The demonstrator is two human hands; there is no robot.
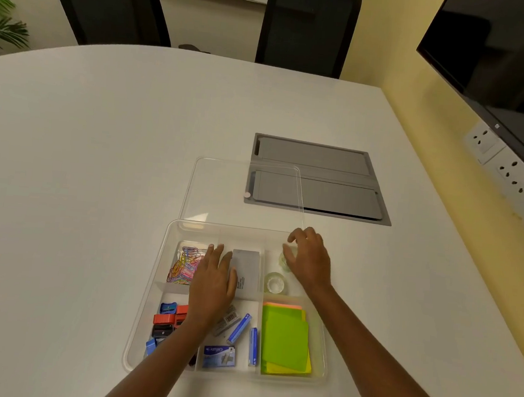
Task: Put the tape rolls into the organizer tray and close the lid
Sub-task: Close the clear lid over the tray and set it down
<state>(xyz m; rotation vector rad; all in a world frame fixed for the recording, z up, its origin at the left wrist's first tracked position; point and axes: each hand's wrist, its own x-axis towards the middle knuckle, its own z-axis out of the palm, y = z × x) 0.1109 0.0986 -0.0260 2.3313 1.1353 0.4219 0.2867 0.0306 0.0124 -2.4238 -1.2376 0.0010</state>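
A clear plastic organizer tray point(144, 311) sits on the white table in front of me. In its back right compartment lies one clear tape roll point(275, 282). A second clear tape roll point(284, 260) lies just behind it, under the fingers of my right hand point(307, 259), which curl around it. My left hand point(214, 281) hovers flat and spread over the middle of the tray, holding nothing. The transparent lid point(220, 191) lies flat on the table directly behind the tray.
The tray also holds coloured paper clips point(183, 266), a grey box point(246, 269), sharpeners, staple boxes point(219, 356) and green sticky notes point(284, 339). A grey cable hatch point(319, 178) is set into the table behind. Chairs stand at the far edge; wall sockets at right.
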